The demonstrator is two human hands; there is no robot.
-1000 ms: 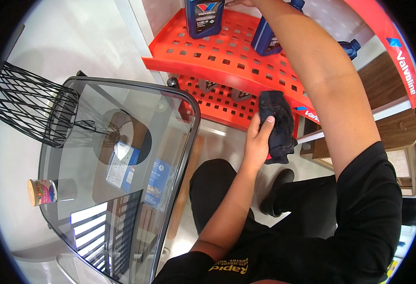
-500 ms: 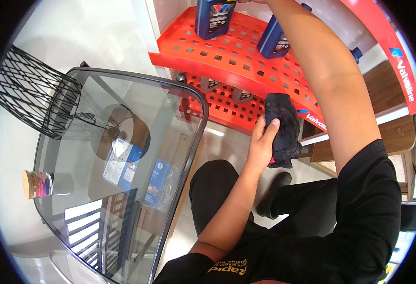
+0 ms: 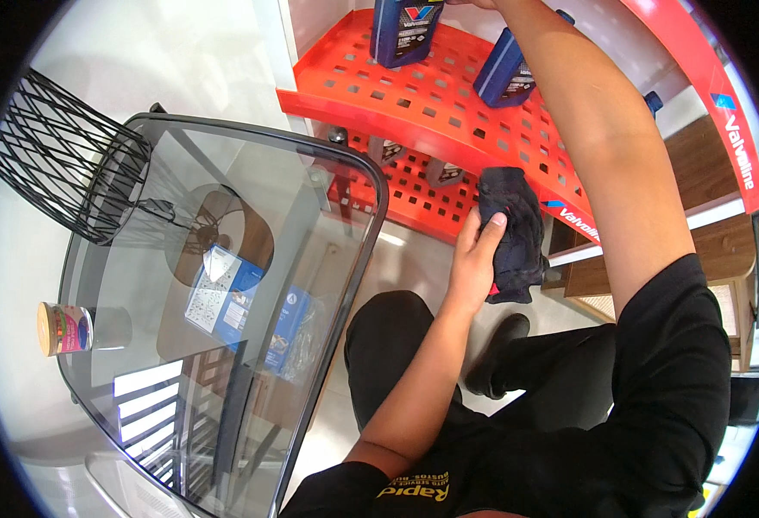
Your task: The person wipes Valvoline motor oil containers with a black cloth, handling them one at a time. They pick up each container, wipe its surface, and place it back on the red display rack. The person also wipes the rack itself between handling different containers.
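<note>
A bunched black cloth (image 3: 515,237) with a bit of red at its lower end is in my left hand (image 3: 480,250); the thumb presses on top and the fingers wrap beneath. My right arm stretches up across the red shelf. At the top edge of the picture my right hand (image 3: 476,3) is at the upper side of a blue motor oil bottle (image 3: 403,39) and appears closed on it, though most of the fingers are cut off. A second blue motor oil bottle (image 3: 506,73) stands on the same shelf, partly behind my right forearm.
The perforated red shelf (image 3: 345,99) has a lower tier with grey bottles (image 3: 445,173). To the left is a glass-topped table (image 3: 310,229) with a black lattice stand (image 3: 60,160) and a wooden-lidded jar (image 3: 64,329). Blue-and-white packages (image 3: 224,293) show through the glass. Wooden furniture (image 3: 707,259) stands at the right.
The view has shifted slightly. The blue bottle near my right hand has moved a little to the right against the shelf, along with the hand. My left hand keeps hold of the cloth.
</note>
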